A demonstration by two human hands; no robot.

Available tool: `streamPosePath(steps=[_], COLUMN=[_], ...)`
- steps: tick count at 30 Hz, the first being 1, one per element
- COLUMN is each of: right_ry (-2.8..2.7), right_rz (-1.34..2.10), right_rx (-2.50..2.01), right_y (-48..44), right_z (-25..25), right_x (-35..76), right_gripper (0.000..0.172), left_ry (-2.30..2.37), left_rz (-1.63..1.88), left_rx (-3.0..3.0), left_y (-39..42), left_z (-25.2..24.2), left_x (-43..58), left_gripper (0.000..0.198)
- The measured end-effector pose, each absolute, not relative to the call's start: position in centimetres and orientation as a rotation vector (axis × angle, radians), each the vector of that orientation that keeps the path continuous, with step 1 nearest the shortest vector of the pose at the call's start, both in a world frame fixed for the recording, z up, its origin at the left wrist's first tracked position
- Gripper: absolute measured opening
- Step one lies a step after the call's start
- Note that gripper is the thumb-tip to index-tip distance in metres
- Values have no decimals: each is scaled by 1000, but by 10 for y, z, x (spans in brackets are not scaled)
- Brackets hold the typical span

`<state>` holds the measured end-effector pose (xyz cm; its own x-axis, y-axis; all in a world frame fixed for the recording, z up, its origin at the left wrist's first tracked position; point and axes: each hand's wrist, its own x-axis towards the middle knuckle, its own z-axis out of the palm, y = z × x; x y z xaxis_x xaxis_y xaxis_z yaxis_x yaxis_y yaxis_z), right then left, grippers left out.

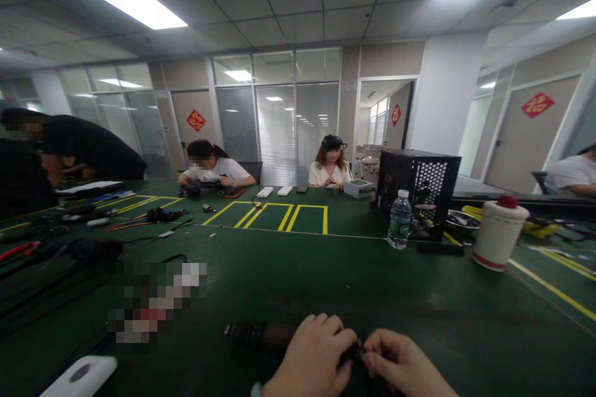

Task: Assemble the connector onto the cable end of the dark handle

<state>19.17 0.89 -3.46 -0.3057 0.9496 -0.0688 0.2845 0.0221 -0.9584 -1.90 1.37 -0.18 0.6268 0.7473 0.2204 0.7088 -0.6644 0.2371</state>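
Seen from the head camera, the left hand (310, 356) and right hand (403, 363) sit close together low over the green workbench mat (372, 285), clamped on the narrow end of a black cylindrical connector (256, 335), apparently pinching there for a firm hold while its thick body juts left.

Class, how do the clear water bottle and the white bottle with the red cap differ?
The clear water bottle is see-through; the white bottle is opaque. The clear water bottle has a pale cap, the white bottle a red one. The clear water bottle is slimmer than the white bottle. Both stand upright on the green workbench.
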Motion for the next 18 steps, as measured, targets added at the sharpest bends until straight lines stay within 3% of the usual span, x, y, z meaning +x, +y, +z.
streamPosePath(steps=[10,18], right_ry=[-1776,-1758], right_rz=[996,891], right_rx=[-1360,-1442], right_y=[8,9], right_z=[-45,-50], right_x=[198,192], right_gripper=[6,6], left_ry=[1217,1218], left_rz=[529,519], left_rx=[2667,2699], left_y=[9,11], left_z=[5,-1], left_x=[-20,-15], left_gripper=[16,10])
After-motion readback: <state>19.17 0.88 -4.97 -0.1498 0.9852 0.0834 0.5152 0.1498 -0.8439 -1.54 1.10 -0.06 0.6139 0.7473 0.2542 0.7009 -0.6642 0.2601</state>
